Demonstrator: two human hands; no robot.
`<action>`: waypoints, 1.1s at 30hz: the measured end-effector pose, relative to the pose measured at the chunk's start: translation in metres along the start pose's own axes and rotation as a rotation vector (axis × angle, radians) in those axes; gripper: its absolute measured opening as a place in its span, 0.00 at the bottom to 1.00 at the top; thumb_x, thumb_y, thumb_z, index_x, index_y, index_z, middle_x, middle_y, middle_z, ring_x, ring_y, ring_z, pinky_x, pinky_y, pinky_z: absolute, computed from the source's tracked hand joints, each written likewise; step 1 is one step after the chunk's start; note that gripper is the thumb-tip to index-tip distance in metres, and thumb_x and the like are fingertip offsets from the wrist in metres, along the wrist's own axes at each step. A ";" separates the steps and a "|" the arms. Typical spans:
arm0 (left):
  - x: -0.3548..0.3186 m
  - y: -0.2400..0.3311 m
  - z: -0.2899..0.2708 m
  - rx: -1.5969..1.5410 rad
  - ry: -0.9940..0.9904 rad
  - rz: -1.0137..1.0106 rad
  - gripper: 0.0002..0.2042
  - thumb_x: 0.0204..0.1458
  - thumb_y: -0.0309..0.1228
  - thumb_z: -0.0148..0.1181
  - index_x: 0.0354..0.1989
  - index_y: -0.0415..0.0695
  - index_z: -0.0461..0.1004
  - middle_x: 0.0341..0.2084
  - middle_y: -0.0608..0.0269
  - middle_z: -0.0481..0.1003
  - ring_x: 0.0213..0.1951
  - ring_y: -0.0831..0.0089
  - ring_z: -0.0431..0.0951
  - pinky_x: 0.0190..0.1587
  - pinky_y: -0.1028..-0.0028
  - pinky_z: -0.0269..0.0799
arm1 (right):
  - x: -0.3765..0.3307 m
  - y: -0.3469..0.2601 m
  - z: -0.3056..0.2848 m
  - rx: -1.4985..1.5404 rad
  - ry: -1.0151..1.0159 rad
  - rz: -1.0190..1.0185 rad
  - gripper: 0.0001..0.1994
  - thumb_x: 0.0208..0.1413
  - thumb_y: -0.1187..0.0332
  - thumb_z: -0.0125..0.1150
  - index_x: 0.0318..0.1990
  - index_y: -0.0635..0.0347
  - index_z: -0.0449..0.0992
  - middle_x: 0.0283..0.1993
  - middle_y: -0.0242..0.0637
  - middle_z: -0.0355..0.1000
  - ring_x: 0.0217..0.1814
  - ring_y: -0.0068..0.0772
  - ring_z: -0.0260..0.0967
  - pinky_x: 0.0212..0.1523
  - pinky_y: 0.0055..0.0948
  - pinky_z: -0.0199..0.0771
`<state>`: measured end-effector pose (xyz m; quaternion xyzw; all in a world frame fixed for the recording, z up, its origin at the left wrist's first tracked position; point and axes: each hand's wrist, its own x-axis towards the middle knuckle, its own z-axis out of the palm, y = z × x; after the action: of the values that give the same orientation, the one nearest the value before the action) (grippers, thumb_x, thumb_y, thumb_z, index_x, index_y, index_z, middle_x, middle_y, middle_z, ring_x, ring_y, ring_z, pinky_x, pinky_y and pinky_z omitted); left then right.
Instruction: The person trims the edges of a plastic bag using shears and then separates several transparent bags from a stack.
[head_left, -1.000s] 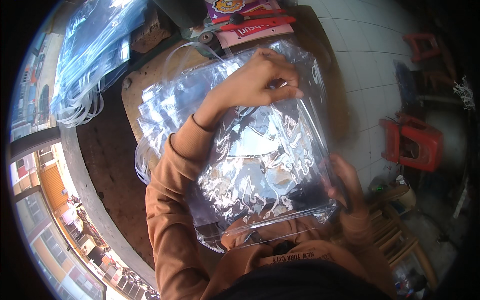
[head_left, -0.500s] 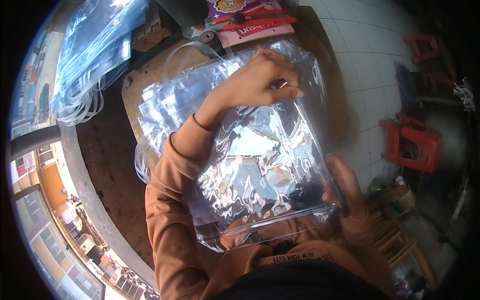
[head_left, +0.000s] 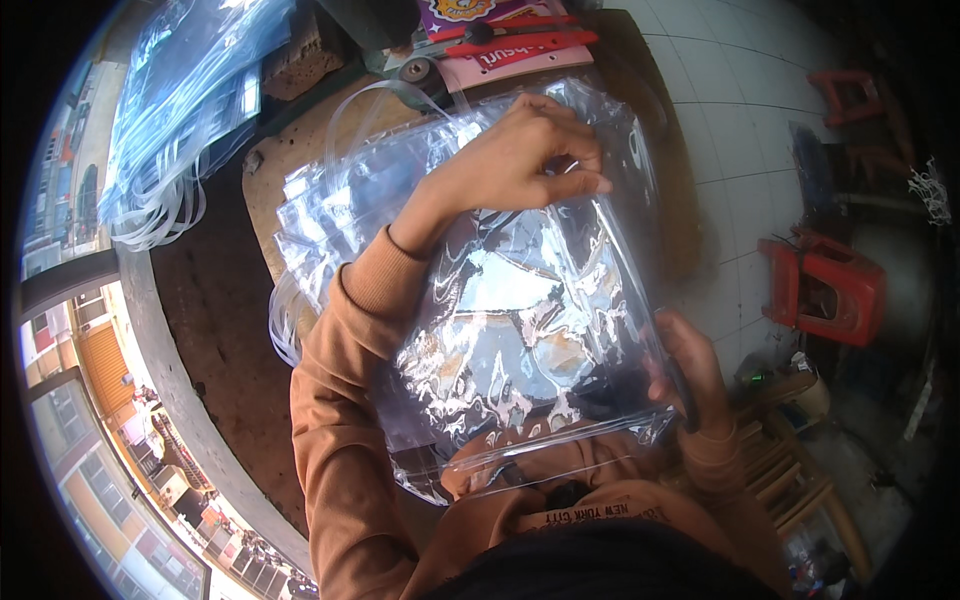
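A stack of clear plastic bags [head_left: 500, 360], glossy with reflections, lies on the table before me. My left hand [head_left: 530, 160] reaches across its upper part, thumb and fingers pinched on the clear bag's right edge. Lower down that same edge is my right hand [head_left: 692, 365], its fingers closed around a slim, dark, stick-like tool [head_left: 678, 388]. The tool lies along the edge of the plastic; its kind and its tip cannot be made out. Whitish strap handles [head_left: 284, 320] stick out from the left side of the stack.
More clear bags [head_left: 190, 100] with hanging straps lie at the far left, beside a brick-like block [head_left: 300, 62]. A red tool with a black knob [head_left: 480, 35] and a dark roll [head_left: 420, 75] are at the back. Red plastic stools [head_left: 825, 290] stand on the tiled floor, right.
My right hand and the bag's right edge have shifted very slightly to the right. The left hand keeps its pinch almost in place.
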<state>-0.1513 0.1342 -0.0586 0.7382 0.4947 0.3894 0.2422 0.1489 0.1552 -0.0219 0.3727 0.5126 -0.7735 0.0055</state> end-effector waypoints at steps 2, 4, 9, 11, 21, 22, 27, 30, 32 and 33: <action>0.000 0.001 -0.001 -0.008 -0.003 -0.008 0.11 0.48 0.36 0.61 0.20 0.42 0.72 0.18 0.66 0.69 0.27 0.70 0.68 0.42 0.71 0.57 | -0.002 0.001 -0.001 0.019 0.006 0.019 0.33 0.33 0.65 0.77 0.45 0.67 0.64 0.26 0.26 0.65 0.30 0.12 0.59 0.31 0.12 0.61; 0.000 0.001 -0.001 -0.010 -0.003 -0.011 0.11 0.48 0.36 0.61 0.20 0.42 0.72 0.18 0.66 0.69 0.27 0.70 0.68 0.42 0.71 0.57 | -0.003 0.001 0.001 0.069 0.012 0.038 0.32 0.34 0.67 0.77 0.45 0.67 0.64 0.25 0.25 0.64 0.29 0.12 0.58 0.29 0.12 0.62; -0.001 0.001 -0.001 -0.007 0.000 -0.028 0.12 0.48 0.36 0.61 0.20 0.42 0.73 0.18 0.66 0.70 0.27 0.70 0.68 0.43 0.70 0.57 | -0.002 0.006 -0.004 0.118 0.070 -0.075 0.30 0.38 0.66 0.75 0.46 0.67 0.64 0.25 0.25 0.64 0.28 0.13 0.57 0.28 0.14 0.63; -0.001 0.001 -0.001 -0.004 -0.005 -0.029 0.12 0.48 0.37 0.61 0.21 0.42 0.73 0.18 0.66 0.70 0.27 0.70 0.68 0.43 0.70 0.57 | 0.000 0.004 -0.014 0.061 0.175 -0.179 0.28 0.41 0.65 0.73 0.47 0.66 0.64 0.26 0.26 0.64 0.28 0.14 0.58 0.28 0.15 0.64; -0.001 0.006 -0.002 0.020 0.035 0.036 0.10 0.45 0.36 0.63 0.21 0.44 0.73 0.18 0.67 0.70 0.29 0.69 0.69 0.45 0.69 0.58 | 0.088 0.005 -0.052 -1.001 0.753 -0.681 0.22 0.47 0.75 0.61 0.52 0.62 0.65 0.38 0.46 0.70 0.38 0.44 0.66 0.41 0.37 0.68; -0.003 0.007 -0.002 0.004 -0.011 -0.027 0.09 0.44 0.37 0.64 0.23 0.46 0.74 0.20 0.69 0.70 0.32 0.70 0.69 0.50 0.66 0.53 | 0.089 0.005 -0.050 -1.057 0.730 -0.704 0.23 0.47 0.75 0.61 0.52 0.61 0.65 0.40 0.47 0.69 0.40 0.46 0.65 0.41 0.38 0.68; -0.007 0.005 -0.003 0.024 -0.060 -0.051 0.09 0.44 0.38 0.64 0.23 0.47 0.74 0.21 0.70 0.71 0.33 0.70 0.69 0.51 0.66 0.52 | 0.079 -0.020 -0.025 -1.576 0.750 -0.846 0.13 0.46 0.76 0.61 0.42 0.63 0.73 0.42 0.44 0.70 0.43 0.44 0.65 0.43 0.35 0.68; -0.006 0.006 -0.001 0.039 -0.033 -0.033 0.09 0.44 0.38 0.64 0.23 0.47 0.74 0.21 0.70 0.71 0.33 0.71 0.69 0.51 0.66 0.52 | 0.059 -0.033 -0.014 -1.002 0.579 -0.793 0.10 0.46 0.75 0.62 0.38 0.64 0.74 0.38 0.41 0.71 0.40 0.38 0.68 0.40 0.31 0.69; -0.007 0.003 0.000 0.027 -0.008 -0.017 0.08 0.44 0.37 0.64 0.23 0.47 0.74 0.20 0.71 0.69 0.32 0.72 0.68 0.52 0.66 0.51 | 0.051 -0.040 -0.003 -0.869 0.378 -0.751 0.10 0.45 0.75 0.63 0.38 0.64 0.74 0.37 0.40 0.71 0.37 0.35 0.69 0.38 0.29 0.70; -0.009 0.000 0.002 0.013 0.006 -0.011 0.08 0.43 0.36 0.65 0.23 0.47 0.74 0.19 0.72 0.67 0.31 0.73 0.68 0.52 0.66 0.50 | 0.049 -0.041 0.004 -0.800 0.278 -0.728 0.10 0.45 0.75 0.63 0.38 0.64 0.74 0.36 0.39 0.71 0.35 0.34 0.70 0.37 0.28 0.70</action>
<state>-0.1514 0.1257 -0.0625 0.7360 0.5019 0.3870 0.2381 0.0951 0.1900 -0.0168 0.2390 0.8578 -0.4141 -0.1885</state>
